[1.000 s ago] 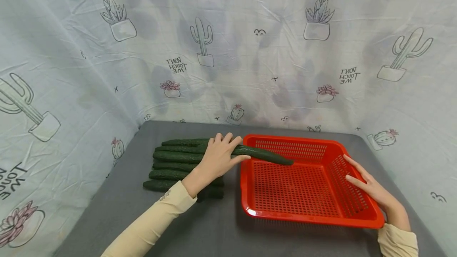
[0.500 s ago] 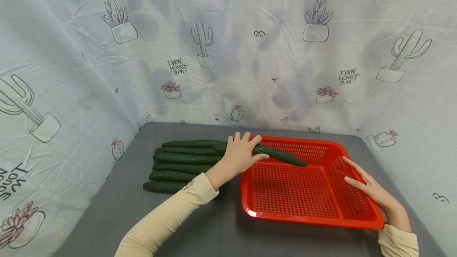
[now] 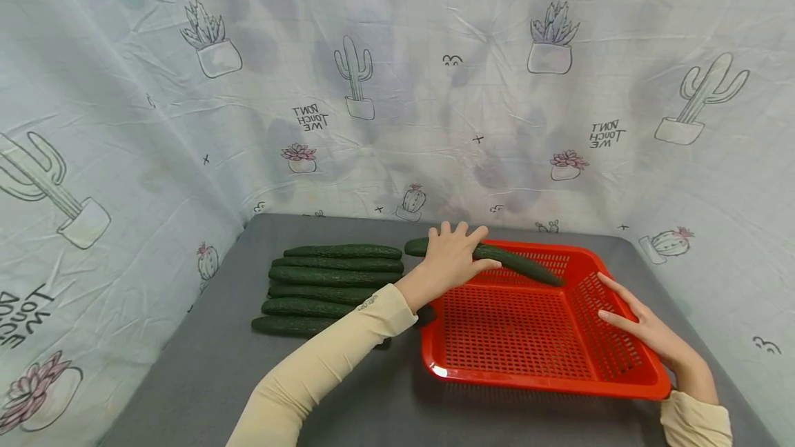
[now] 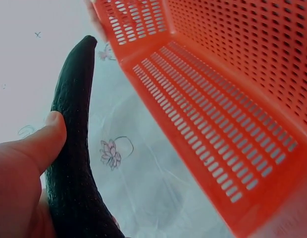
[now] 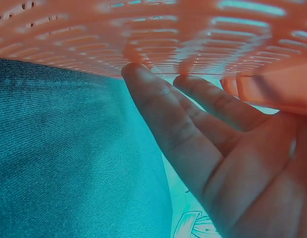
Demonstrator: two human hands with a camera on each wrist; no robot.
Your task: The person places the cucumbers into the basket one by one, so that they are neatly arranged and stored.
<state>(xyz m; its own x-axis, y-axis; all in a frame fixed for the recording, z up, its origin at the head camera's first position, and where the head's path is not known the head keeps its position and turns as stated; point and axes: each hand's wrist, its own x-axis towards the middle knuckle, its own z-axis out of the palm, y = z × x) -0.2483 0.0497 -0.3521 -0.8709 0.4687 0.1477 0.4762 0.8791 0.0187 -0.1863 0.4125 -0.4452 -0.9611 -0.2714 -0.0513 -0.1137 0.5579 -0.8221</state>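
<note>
My left hand [image 3: 450,254] grips a long dark green cucumber [image 3: 522,266] around its middle, over the left back part of a red plastic basket [image 3: 540,386]. The cucumber's right end tilts down over the basket's inside. In the left wrist view the thumb lies along the curved cucumber [image 4: 74,99]. My right hand [image 3: 652,333] holds the basket's right side, with two digits over the rim. The right wrist view shows other fingers [image 5: 163,114] against the basket's underside [image 5: 158,44]. Several more cucumbers [image 3: 335,276] lie side by side left of the basket.
The grey table [image 3: 205,364] spreads around the basket and the cucumbers. Behind and at both sides hangs a pale cloth [image 3: 397,88] printed with cacti. My left forearm crosses in front of the near cucumbers and hides part of them.
My left hand has carried the cucumber to the right, from above the row of cucumbers to over the basket. The right hand and the basket stay in place.
</note>
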